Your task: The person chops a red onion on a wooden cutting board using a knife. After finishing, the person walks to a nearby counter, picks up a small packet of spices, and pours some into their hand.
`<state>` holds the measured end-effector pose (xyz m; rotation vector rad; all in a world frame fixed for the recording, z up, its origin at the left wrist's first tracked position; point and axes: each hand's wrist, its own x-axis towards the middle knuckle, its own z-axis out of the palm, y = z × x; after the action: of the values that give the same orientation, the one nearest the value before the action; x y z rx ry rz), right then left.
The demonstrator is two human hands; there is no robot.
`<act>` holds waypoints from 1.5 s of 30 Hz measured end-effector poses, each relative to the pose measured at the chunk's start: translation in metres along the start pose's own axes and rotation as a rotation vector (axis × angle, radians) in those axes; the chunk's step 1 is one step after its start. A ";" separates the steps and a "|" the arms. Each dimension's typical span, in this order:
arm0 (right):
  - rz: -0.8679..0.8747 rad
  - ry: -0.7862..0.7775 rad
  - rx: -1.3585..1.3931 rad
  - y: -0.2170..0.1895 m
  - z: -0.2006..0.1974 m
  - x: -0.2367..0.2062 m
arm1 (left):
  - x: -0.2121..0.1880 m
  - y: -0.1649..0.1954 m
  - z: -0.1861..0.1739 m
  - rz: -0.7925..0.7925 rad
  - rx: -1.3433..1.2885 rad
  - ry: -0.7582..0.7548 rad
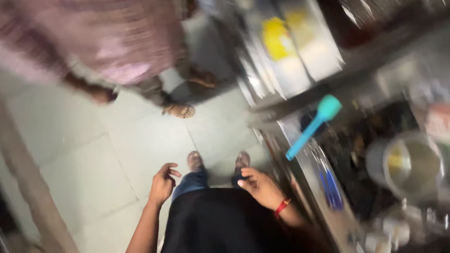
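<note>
— Two hands, both empty: the left hand (163, 183) hangs with fingers loosely curled, the right hand (259, 186), a red band at its wrist, has fingers half open, holding nothing.

— Nearest thing?

— One turquoise spatula (312, 126), up and right of the right fingers, jutting over the counter (306, 163) edge, apart from them.

— So which step?

— Standing between grasps, I'd judge; a reach up and right would come first.

— Anything else?

— One steel pot (411, 167) farther right; another person's two sandalled feet (180, 110) ahead on the floor.
</note>
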<state>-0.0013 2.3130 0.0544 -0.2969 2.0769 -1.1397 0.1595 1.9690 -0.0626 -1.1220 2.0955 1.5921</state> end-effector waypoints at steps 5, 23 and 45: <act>-0.118 -0.285 -0.258 -0.025 0.033 0.087 | -0.041 -0.073 -0.048 -0.213 -0.139 0.419; 0.038 -0.548 -1.031 -0.284 0.464 0.388 | -0.094 -0.308 -0.360 -0.671 -0.659 0.940; -0.880 -0.914 -0.567 -0.748 1.143 0.493 | -0.016 -0.447 -0.766 -0.686 -0.767 1.450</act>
<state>0.3465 0.9031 0.0292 -1.7597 1.3464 -0.5788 0.6633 1.2399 -0.0902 -3.4850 0.9949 1.2296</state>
